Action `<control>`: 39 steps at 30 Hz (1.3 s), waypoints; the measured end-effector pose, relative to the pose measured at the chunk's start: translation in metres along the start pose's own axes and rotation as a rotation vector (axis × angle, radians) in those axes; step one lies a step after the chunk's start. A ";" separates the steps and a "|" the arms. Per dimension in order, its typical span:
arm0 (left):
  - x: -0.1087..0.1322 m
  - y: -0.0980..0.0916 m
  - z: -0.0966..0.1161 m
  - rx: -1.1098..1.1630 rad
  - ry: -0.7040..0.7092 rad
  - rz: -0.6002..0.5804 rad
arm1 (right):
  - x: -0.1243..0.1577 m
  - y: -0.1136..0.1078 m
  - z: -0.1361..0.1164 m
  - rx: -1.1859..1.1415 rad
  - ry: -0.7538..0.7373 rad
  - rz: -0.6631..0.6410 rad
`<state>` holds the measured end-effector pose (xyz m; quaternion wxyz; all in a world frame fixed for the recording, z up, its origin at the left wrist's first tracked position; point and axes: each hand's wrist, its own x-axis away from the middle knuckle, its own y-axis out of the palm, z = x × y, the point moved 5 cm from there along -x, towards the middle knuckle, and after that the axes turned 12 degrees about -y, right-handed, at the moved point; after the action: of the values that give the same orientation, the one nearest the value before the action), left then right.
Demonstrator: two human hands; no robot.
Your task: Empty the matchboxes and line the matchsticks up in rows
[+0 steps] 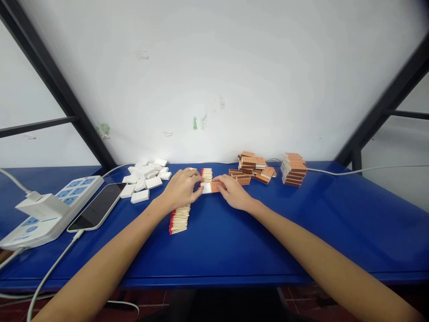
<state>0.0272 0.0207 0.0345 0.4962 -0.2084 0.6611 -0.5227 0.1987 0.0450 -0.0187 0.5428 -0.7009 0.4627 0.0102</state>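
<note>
My left hand [182, 185], curled nearly closed, pinches tray [207, 188]; my right hand [233, 192], likewise, pinches sleeve [215, 187] at tray's 3 o'clock. Matches [180, 219] at 7. Step in hand, I judge: sliding tray against sleeve; next move calls for keeping both level, aligned.

Nothing legible. The orange-and-white matchbox [216, 187] at centre carried dark print, too small to read. Similar lettering showed on the loose matchbox pile [248, 160] and, fainter, on the matchbox stack [295, 167] at right, also unreadable. Power strip [69, 201] marks were too tiny.
</note>
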 end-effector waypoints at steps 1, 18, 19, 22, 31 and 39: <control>0.000 0.003 0.000 -0.039 -0.001 -0.013 | 0.000 0.000 0.001 0.004 0.009 0.001; 0.001 0.020 0.003 -0.194 -0.028 -0.065 | 0.007 -0.005 -0.012 0.127 -0.129 -0.063; 0.001 0.020 0.003 -0.196 -0.031 -0.065 | 0.007 -0.007 -0.012 0.149 -0.143 -0.070; 0.001 0.020 0.001 -0.204 -0.042 -0.064 | 0.008 -0.014 -0.017 0.243 -0.204 -0.102; 0.003 0.018 0.001 -0.199 -0.046 -0.070 | 0.015 -0.102 -0.001 0.526 -0.018 0.166; 0.002 0.013 0.001 -0.095 -0.111 -0.046 | 0.051 -0.150 0.064 0.658 0.613 0.239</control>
<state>0.0303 0.0230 0.0221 0.5095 -0.2757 0.6518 -0.4895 0.3583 0.0596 0.0418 0.5694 -0.4040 0.6579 -0.2822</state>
